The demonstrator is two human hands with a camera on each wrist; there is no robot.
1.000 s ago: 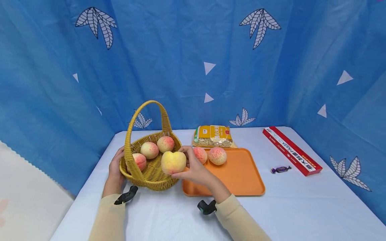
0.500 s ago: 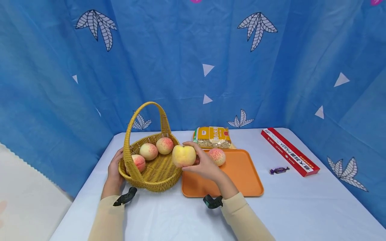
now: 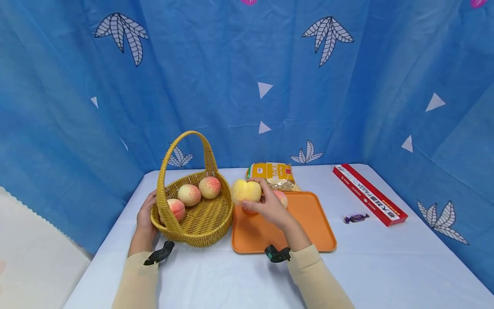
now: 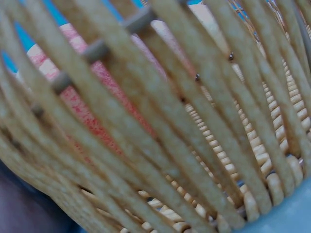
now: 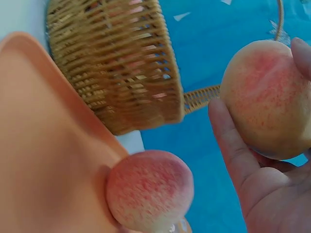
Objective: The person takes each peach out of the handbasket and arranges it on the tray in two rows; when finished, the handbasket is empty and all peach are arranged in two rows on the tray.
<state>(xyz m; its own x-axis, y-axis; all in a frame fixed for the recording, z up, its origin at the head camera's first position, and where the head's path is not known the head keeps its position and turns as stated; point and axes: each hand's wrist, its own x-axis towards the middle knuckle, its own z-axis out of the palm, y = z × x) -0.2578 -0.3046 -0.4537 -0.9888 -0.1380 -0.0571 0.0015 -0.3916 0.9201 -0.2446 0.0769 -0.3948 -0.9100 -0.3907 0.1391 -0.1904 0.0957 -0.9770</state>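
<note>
Yellow on the side turned toward the head view, the peach (image 3: 245, 192) is clamped between the thumb and fingers of your right hand (image 3: 269, 209), just right of centre in the frame, raised above the upper left corner of the orange tray (image 3: 297, 234). Its round sides give your fingertips little to bite on, so a loose pinch could let it roll out and drop onto the tray or the rim beside it. The second peach (image 5: 149, 189), lower middle in the right wrist view, could be knocked by your knuckles and sent rolling. At centre left, the wicker basket (image 3: 208, 240) has your left hand (image 3: 146, 216) at its left side; the fingertips are hidden, so whether they grip it cannot be told. If that side is only lightly steadied, a bump from the right could tip or slide it and shift the three peaches (image 3: 189, 195) inside. Behind, in the middle of the frame, the yellow packet (image 3: 275, 174) lies near enough that a wide swing could brush it.
</note>
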